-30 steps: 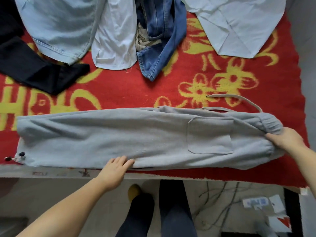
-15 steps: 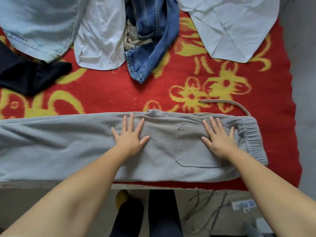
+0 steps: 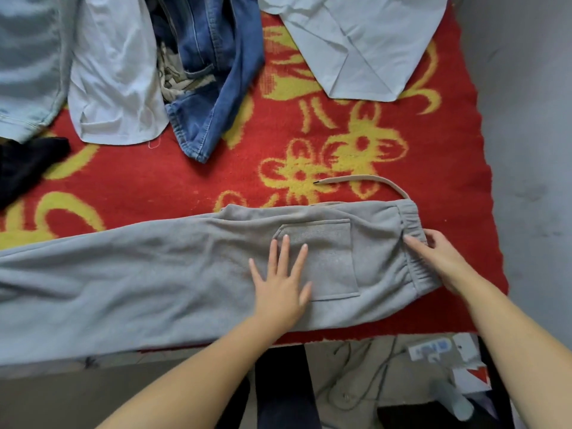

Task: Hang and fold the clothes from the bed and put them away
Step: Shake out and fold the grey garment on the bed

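Grey sweatpants [image 3: 148, 274] lie folded lengthwise along the near edge of the bed, legs to the left, elastic waistband at the right. My left hand [image 3: 280, 280] presses flat with spread fingers on the pants at the left edge of the back pocket. At the waistband my right hand [image 3: 439, 255] pinches the elastic between thumb and fingers. A beige drawstring [image 3: 365, 180] curls out from the waistband onto the blanket.
A red blanket with yellow flowers [image 3: 278, 150] covers the bed. Behind the pants lie blue jeans [image 3: 213, 72], a white garment [image 3: 114, 75], a pale blue denim piece [image 3: 28, 57], a black garment [image 3: 21, 162] and a light shirt [image 3: 362, 41]. Cables and a power strip [image 3: 433, 348] lie on the floor.
My left hand slid right along the pants to the pocket. My right hand left the pocket and took hold of the waistband. The view shifted right.
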Tool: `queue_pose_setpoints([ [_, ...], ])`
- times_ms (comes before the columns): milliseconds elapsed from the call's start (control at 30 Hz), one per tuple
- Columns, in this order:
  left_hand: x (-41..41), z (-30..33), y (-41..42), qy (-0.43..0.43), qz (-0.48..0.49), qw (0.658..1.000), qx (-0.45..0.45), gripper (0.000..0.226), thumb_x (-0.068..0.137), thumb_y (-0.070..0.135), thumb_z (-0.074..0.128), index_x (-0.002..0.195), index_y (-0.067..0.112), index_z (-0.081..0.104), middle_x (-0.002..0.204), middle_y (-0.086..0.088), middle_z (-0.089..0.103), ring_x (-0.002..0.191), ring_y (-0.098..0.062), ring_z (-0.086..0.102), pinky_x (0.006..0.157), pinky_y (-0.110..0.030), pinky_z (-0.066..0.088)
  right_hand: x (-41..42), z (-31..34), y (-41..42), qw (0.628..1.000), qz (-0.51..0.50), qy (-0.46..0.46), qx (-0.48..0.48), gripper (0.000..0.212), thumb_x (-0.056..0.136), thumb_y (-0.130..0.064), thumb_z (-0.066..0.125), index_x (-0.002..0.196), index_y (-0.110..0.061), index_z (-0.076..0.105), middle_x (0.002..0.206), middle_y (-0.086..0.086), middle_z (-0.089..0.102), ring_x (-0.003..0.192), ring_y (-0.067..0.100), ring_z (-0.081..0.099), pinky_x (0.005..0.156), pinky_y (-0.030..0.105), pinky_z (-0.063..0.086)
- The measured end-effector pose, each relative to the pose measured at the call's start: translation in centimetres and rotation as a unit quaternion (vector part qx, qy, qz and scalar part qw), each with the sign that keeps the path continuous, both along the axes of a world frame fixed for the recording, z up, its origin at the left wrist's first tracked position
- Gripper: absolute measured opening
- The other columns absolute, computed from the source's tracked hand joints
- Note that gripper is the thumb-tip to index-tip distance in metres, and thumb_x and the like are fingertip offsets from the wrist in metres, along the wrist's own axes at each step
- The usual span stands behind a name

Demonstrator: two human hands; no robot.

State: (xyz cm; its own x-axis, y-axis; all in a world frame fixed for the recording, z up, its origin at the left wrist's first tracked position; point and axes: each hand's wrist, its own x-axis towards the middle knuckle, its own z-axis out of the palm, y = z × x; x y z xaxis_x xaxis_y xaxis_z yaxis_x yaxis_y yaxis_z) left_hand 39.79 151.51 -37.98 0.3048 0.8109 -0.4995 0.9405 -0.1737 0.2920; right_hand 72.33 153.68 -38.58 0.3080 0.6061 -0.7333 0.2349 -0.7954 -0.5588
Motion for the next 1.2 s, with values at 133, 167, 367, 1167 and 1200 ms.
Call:
queue_pose_setpoints([
  [133,2.5,-0.7,1.6,0.017,0.099,0.986,-0.133,0.07,0.097,0.055,0.027,0.145,0.042,-0.022,0.141,0.008,-0.05,0.139,-0.021,-0.035,0.107,-0.07,-0.006,-1.1,1.5,2.2,0.987,0.091,0.112,-0.063,0.025,0.083,-0.029,0.071,0.105,-0.019,0.068,0.102,0.006,0.074,0.093,0.019,0.071,0.08,0.034,0.054],
  [167,2.5,-0.7,2.0,0.014,0.093,0.984,-0.154,0.069,0.096,0.057,0.027,0.147,0.042,-0.018,0.145,0.007,-0.046,0.14,-0.021,-0.034,0.106,-0.07,-0.006,-1.4,2.1,2.6,0.986,0.093,0.121,-0.069,0.026,0.084,-0.024,0.07,0.108,-0.015,0.066,0.102,0.007,0.074,0.091,0.019,0.071,0.081,0.035,0.054],
  [367,-0.7,2.0,4.3,-0.224,0.21,0.921,-0.239,0.056,0.099,0.054,0.027,0.151,0.037,0.014,0.159,0.015,-0.007,0.146,-0.008,-0.008,0.116,-0.058,-0.002,-7.5,10.0,4.6,0.977,0.167,0.12,0.051,0.033,0.082,-0.02,0.073,0.112,-0.028,0.063,0.11,-0.005,0.072,0.1,0.009,0.068,0.076,0.022,0.054],
  [1167,-21.5,3.0,0.3,-0.038,0.219,0.975,-0.023,0.076,0.096,0.05,0.037,0.149,0.035,-0.015,0.155,0.001,-0.03,0.144,-0.021,-0.026,0.114,-0.055,-0.002,-30.1,6.1,1.8,0.978,0.145,-0.137,0.066,0.039,0.09,-0.019,0.063,0.126,-0.011,0.051,0.119,0.008,0.061,0.1,0.017,0.057,0.087,0.03,0.044],
  [1200,-20.8,2.4,0.5,-0.044,0.24,0.968,-0.065,0.074,0.097,0.051,0.035,0.148,0.037,-0.016,0.155,0.002,-0.031,0.144,-0.021,-0.025,0.113,-0.058,-0.001,-29.2,5.3,1.9,0.988,0.129,-0.086,0.007,0.052,0.089,-0.024,0.066,0.134,-0.011,0.044,0.124,0.007,0.057,0.107,0.018,0.057,0.091,0.033,0.046],
])
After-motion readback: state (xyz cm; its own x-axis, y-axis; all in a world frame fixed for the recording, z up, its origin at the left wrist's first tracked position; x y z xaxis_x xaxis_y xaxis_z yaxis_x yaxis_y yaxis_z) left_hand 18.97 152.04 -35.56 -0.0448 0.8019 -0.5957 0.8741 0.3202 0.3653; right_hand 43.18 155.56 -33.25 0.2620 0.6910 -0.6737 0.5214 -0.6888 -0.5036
